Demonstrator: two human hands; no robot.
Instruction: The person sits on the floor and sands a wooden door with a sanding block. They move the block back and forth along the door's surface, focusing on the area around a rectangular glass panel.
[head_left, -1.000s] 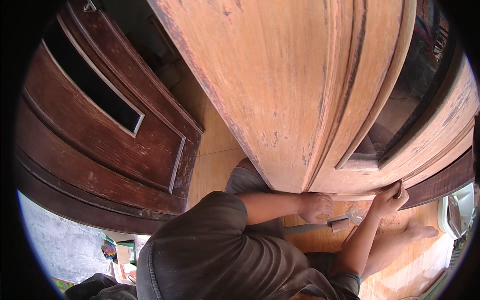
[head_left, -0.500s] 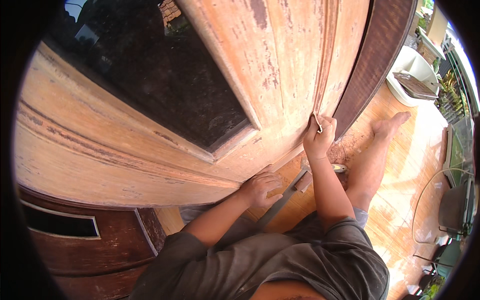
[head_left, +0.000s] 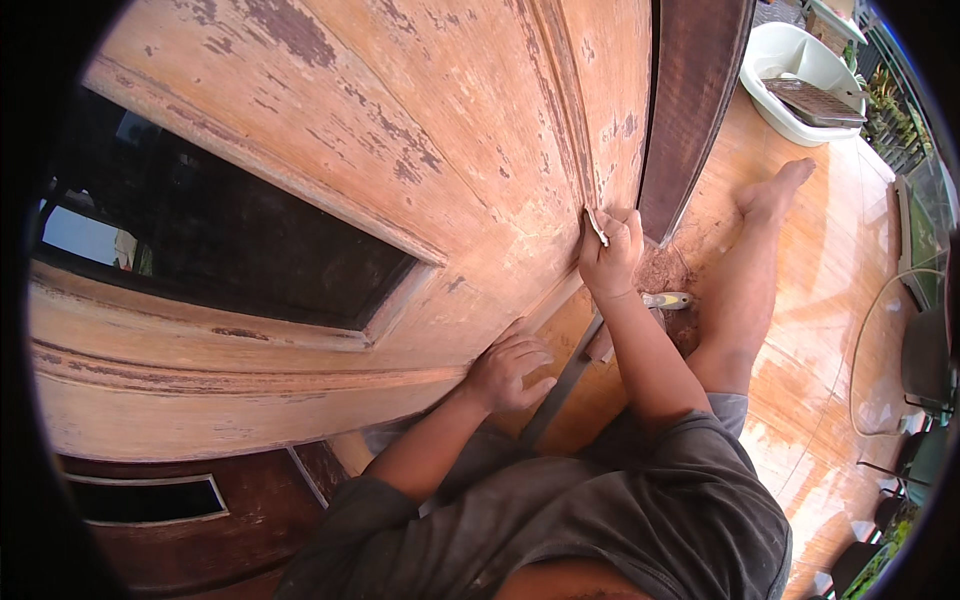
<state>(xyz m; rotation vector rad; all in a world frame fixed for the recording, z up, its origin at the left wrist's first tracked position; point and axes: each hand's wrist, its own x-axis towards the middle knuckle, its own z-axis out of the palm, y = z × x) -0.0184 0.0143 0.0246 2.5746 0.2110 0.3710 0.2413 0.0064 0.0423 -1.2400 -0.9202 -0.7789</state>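
My right hand (head_left: pixel 617 262) pinches a folded piece of sandpaper (head_left: pixel 597 228), its pale edge showing. It presses this against a grooved moulding near the right edge of a wooden door (head_left: pixel 470 175). The door's wood is mostly bare, with dark patches of old finish and a dark glass pane (head_left: pixel 230 240). Low on the door, my left hand (head_left: pixel 508 370) rests against the wood, fingers stretched and thumb apart. On the floor by my right forearm lies a tool with a yellow and grey handle (head_left: pixel 667 300); the forearm partly covers a brown block (head_left: pixel 600 344).
A dark door frame (head_left: pixel 692 110) stands beside the door, with reddish dust (head_left: pixel 662 268) at its foot. My bare leg (head_left: pixel 742 290) stretches over the tiled floor. Farther off are a white tub (head_left: pixel 785 122) holding a rack (head_left: pixel 815 102), and a thin hose (head_left: pixel 853 375). A dark brown panel (head_left: pixel 250 525) is at lower left.
My view has shifted, so the door and tub appear farther left. My right hand keeps the sandpaper on the moulding, and my left hand stays low on the door.
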